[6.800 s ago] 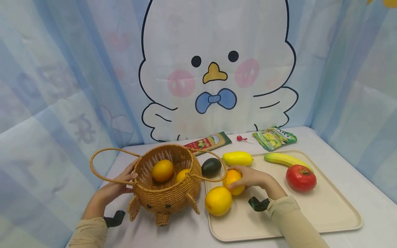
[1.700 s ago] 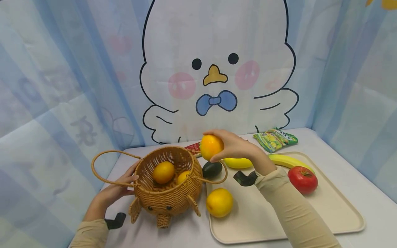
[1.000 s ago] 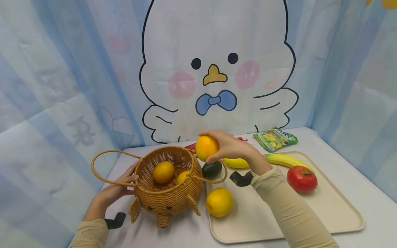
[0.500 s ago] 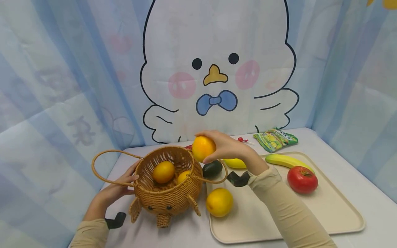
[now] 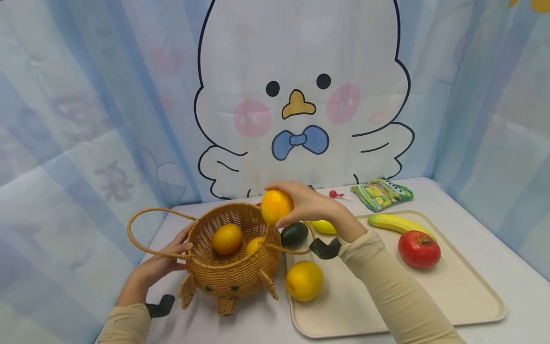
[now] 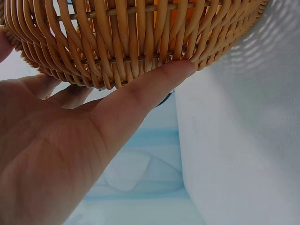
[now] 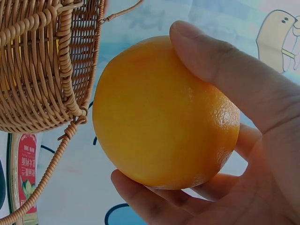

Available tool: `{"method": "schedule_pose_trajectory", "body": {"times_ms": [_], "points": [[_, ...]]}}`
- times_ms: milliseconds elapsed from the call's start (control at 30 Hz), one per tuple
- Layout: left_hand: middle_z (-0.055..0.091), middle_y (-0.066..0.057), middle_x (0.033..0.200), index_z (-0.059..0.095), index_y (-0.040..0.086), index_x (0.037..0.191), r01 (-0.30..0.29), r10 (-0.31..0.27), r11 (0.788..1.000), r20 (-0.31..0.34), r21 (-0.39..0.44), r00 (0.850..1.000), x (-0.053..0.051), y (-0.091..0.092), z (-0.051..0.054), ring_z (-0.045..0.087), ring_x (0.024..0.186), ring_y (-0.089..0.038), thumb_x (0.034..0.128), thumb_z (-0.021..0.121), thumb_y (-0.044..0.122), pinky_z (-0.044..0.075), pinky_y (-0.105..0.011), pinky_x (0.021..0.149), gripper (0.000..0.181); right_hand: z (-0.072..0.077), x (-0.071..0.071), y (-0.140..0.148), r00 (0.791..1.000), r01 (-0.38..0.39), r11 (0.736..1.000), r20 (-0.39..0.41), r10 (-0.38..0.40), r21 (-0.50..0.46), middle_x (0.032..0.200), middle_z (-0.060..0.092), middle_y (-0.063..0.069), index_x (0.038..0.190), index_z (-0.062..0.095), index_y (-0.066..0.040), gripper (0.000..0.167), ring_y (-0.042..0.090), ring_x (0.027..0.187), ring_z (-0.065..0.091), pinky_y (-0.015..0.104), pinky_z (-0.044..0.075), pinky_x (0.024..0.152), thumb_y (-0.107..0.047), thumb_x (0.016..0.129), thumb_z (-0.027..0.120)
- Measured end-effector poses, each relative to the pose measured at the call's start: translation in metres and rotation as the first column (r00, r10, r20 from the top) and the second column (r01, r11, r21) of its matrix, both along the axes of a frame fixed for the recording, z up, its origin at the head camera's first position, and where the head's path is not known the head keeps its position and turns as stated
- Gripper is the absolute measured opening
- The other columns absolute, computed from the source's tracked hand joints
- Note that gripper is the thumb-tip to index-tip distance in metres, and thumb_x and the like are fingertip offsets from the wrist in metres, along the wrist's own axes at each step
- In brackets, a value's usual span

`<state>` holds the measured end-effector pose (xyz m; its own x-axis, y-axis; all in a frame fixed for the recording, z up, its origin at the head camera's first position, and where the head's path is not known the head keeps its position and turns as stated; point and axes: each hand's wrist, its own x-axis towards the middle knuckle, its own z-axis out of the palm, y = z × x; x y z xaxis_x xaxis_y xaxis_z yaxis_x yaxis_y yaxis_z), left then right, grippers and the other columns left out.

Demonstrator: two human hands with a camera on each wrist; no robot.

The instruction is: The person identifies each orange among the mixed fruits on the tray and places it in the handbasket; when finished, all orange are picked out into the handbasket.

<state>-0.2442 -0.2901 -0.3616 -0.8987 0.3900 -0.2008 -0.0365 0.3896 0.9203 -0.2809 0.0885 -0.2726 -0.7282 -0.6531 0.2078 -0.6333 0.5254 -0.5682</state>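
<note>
A round, smooth orange-coloured fruit point(image 7: 159, 112) is gripped by my right hand point(image 5: 307, 203), thumb on one side and fingers on the other. In the head view it is raised at the right rim of a wicker basket point(image 5: 232, 277) with an animal face. Two more orange-coloured fruits lie inside the basket: one at the left point(image 5: 226, 239) and one partly hidden behind the near right wall point(image 5: 254, 245). My left hand point(image 6: 61, 136) rests against the basket's left outer wall with its fingers spread, and one straight digit lies along the weave.
Right of the basket is a beige tray point(image 5: 356, 310) with a yellow-orange fruit point(image 5: 304, 281), a banana point(image 5: 397, 222) and a red tomato-like fruit point(image 5: 418, 249). A dark avocado point(image 5: 294, 234) lies by the basket handle. Behind are a lollipop point(image 5: 334, 194) and a green snack bag point(image 5: 381, 193).
My right hand has picked the orange-coloured fruit up off the tray beside the yellow-orange one, raised it and moved it left to the basket's rim. My left hand has stayed on the basket.
</note>
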Motion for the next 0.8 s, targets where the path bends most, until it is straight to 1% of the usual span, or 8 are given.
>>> {"method": "schedule_pose_trajectory", "body": {"times_ms": [133, 433, 500, 700, 800], "points": [[-0.014, -0.011, 0.159, -0.005, 0.028, 0.152, 0.005, -0.005, 1.000, -0.004, -0.002, 1.000, 0.000, 0.000, 0.000, 0.004, 0.144, -0.045, 0.0998, 0.036, 0.032, 0.039, -0.059, 0.103, 0.067, 0.000, 0.001, -0.004, 1.000, -0.003, 1.000, 0.001, 0.003, 0.006, 0.139, 0.049, 0.006, 0.141, 0.040, -0.016, 0.081, 0.024, 0.113, 0.051, 0.040, 0.048, 0.095, -0.023, 0.071, 0.081], [-0.012, -0.011, 0.159, -0.004, 0.028, 0.152, 0.001, -0.001, 1.000, -0.004, 0.001, 1.000, 0.000, 0.000, -0.001, 0.005, 0.144, -0.044, 0.0998, 0.036, 0.031, 0.039, -0.059, 0.102, 0.066, 0.000, 0.001, -0.014, 0.999, 0.036, 0.998, -0.027, -0.034, 0.058, 0.137, 0.050, 0.001, 0.141, 0.040, -0.023, 0.083, 0.019, 0.110, 0.053, 0.037, 0.049, 0.091, -0.028, 0.070, 0.081], [-0.012, -0.011, 0.159, -0.004, 0.028, 0.152, 0.001, -0.001, 1.000, -0.006, 0.001, 1.000, 0.000, 0.000, -0.001, 0.005, 0.144, -0.044, 0.0997, 0.037, 0.031, 0.039, -0.059, 0.102, 0.067, 0.000, 0.000, -0.017, 0.999, 0.038, 0.997, -0.032, -0.036, 0.065, 0.137, 0.050, 0.000, 0.141, 0.041, -0.024, 0.082, 0.019, 0.110, 0.053, 0.036, 0.049, 0.090, -0.030, 0.070, 0.081], [-0.011, -0.011, 0.159, -0.004, 0.029, 0.152, 0.001, -0.001, 1.000, -0.013, -0.006, 1.000, 0.000, 0.001, 0.000, 0.005, 0.144, -0.045, 0.0999, 0.036, 0.032, 0.039, -0.060, 0.102, 0.066, -0.001, -0.001, -0.025, 1.000, -0.009, 0.999, 0.000, 0.009, 0.037, 0.138, 0.049, 0.002, 0.142, 0.041, -0.019, 0.081, 0.020, 0.113, 0.051, 0.037, 0.048, 0.092, -0.027, 0.071, 0.080], [-0.011, -0.011, 0.159, -0.004, 0.028, 0.152, -0.006, 0.006, 1.000, -0.009, -0.009, 1.000, 0.000, 0.001, 0.000, 0.005, 0.144, -0.045, 0.0999, 0.036, 0.032, 0.039, -0.059, 0.103, 0.066, 0.000, -0.001, -0.028, 1.000, -0.023, 0.999, 0.019, 0.022, 0.028, 0.138, 0.049, 0.001, 0.142, 0.041, -0.019, 0.081, 0.019, 0.113, 0.050, 0.037, 0.047, 0.093, -0.026, 0.071, 0.080]]}}
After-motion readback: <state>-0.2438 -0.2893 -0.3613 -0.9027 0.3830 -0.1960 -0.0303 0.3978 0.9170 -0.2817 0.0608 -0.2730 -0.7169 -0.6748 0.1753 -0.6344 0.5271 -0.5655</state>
